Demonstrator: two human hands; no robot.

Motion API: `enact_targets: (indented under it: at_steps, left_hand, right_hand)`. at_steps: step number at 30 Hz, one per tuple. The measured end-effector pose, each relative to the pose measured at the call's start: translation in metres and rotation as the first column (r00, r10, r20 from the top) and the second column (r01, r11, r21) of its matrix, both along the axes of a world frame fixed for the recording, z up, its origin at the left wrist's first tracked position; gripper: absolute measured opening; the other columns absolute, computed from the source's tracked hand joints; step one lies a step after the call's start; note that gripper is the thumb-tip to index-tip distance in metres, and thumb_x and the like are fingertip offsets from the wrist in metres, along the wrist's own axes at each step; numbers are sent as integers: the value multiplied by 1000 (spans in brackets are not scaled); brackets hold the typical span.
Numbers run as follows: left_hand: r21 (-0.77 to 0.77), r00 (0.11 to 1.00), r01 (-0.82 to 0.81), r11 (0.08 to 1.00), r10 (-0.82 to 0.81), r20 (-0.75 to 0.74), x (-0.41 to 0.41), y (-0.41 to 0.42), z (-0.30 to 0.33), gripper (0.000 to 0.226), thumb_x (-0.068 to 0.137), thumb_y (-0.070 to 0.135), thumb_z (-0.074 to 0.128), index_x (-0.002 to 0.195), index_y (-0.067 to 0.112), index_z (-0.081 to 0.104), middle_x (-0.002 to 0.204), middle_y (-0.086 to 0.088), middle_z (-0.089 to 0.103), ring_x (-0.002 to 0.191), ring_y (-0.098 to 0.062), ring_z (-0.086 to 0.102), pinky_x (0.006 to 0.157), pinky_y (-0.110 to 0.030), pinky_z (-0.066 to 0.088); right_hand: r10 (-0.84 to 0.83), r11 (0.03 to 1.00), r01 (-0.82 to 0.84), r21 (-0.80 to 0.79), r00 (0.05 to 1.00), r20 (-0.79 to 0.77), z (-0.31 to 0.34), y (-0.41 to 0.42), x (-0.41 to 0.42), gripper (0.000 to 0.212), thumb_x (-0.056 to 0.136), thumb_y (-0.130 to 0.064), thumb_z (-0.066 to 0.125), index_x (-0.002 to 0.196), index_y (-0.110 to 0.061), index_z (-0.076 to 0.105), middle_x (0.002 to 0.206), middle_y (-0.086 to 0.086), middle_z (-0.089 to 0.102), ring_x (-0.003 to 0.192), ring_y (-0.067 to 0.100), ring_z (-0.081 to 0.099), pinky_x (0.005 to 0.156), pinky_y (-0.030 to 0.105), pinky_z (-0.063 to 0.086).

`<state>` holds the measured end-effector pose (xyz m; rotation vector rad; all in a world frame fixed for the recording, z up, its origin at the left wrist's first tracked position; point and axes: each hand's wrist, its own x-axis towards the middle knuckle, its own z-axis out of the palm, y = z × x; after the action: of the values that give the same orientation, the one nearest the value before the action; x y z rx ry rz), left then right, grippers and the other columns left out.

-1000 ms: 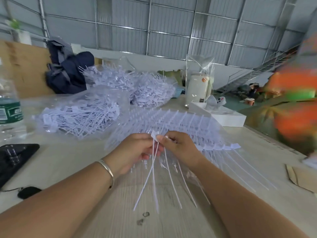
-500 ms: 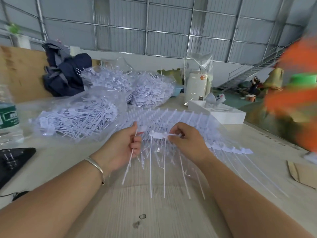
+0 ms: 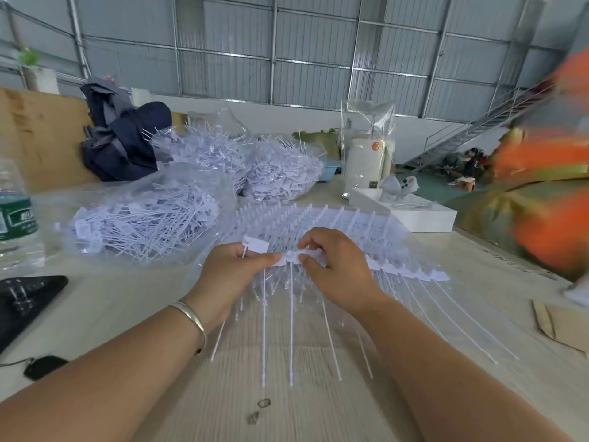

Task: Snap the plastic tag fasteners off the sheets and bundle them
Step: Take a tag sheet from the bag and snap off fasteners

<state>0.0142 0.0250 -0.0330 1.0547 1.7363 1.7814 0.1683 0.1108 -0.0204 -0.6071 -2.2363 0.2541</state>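
A blurred orange-and-green shape at three o'clock is unreadable; a green-labelled clear plastic bottle is cut off at nine.

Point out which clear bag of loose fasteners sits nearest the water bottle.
The near-left bag, lying flat just right of the bottle. The two heaped bags sit farther back, toward the centre.

Bare forearms, no sleeves in view; a thin, seemingly silver bangle on the left wrist.
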Motion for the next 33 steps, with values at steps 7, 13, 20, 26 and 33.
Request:
enact_targets:
  at_steps: [7, 13, 20, 26, 33]
  left_hand:
    - [65, 988, -144, 987, 147, -37, -7, 3, -2, 38, 77, 24, 81, 47, 18, 58, 39, 10, 38, 36, -4, 33, 40, -14, 27]
    - [76, 990, -129, 989, 132, -42, -7, 5, -4, 31, 79, 28, 78, 63, 4, 68, 47, 6, 42, 44, -7, 36, 46, -16, 28]
    - [13, 987, -154, 988, 154, -40, -7, -1, 1, 26, 80, 32, 78, 62, 13, 76, 74, -16, 73, 63, -21, 59, 60, -27, 42]
    - [-32, 994, -12, 999, 15, 112, -3, -1, 5, 22, 87, 30, 70, 80, 9, 74, 73, -5, 75, 42, -7, 44, 44, -20, 33]
    - [3, 898, 300, 954, -284, 336, -4, -2, 9, 21, 89, 26, 66, 97, 6, 67, 75, -3, 72, 35, -3, 26, 32, -14, 19]
  right_hand:
    - [-236, 963, 220, 157, 967, 92, 1, 15, 9, 35, 89, -55, 53, 84, -21, 62, 64, -9, 57, 65, 13, 57, 95, 36, 35]
    - [-313, 946, 316, -78, 949, 45, -5, 21, 6, 50, 76, -75, 45, 59, -29, 37, 54, -11, 41, 62, 11, 50, 85, 36, 32]
    - [-238, 967, 229, -113, 968, -75, -6, 16, 6, 57, 80, -69, 50, 57, -20, 31, 53, -6, 31, 53, 12, 33, 54, 30, 28]
    - [-190, 958, 178, -226, 981, -32, -9, 12, 4, 62, 78, -77, 39, 60, -19, 30, 57, -3, 32, 53, 14, 33, 54, 31, 28]
    - [40, 903, -82, -421, 993, -109, -13, 10, 0, 63, 81, -72, 44, 63, -11, 37, 63, 3, 35, 60, 16, 36, 64, 33, 29]
